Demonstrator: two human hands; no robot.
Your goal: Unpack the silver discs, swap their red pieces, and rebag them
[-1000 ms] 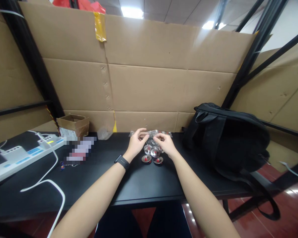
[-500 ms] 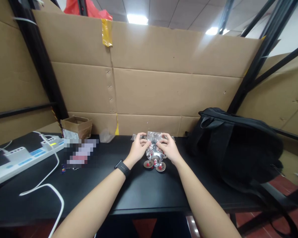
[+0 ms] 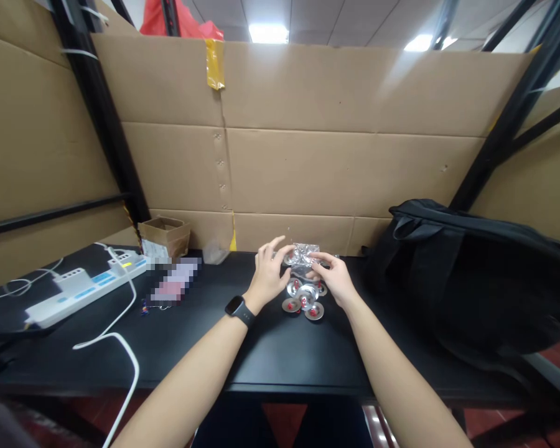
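Nearest, the bare front of the black, smooth-topped desk lies between the forearms, and beyond it a small cluster of round silver metal discs with red centres rests on that surface, some overlapping. Just past the discs, the left hand, with a black smartwatch on its wrist, holds its fingers wide and curved, thumb apart, near the left side of a crinkled clear plastic packet and seemingly gripping nothing. The right hand has thumb and forefinger drawn narrow at the packet's right edge and appears to pinch it; its other fingers are partly hidden. The packet is between the two hands, behind the discs; its contents are too small to tell. The step in hand looks like handling this film, and any further two-handed work on it would call for the left fingers to narrow onto the loose side without knocking the discs. Farther back rises a brown creased cardboard wall.
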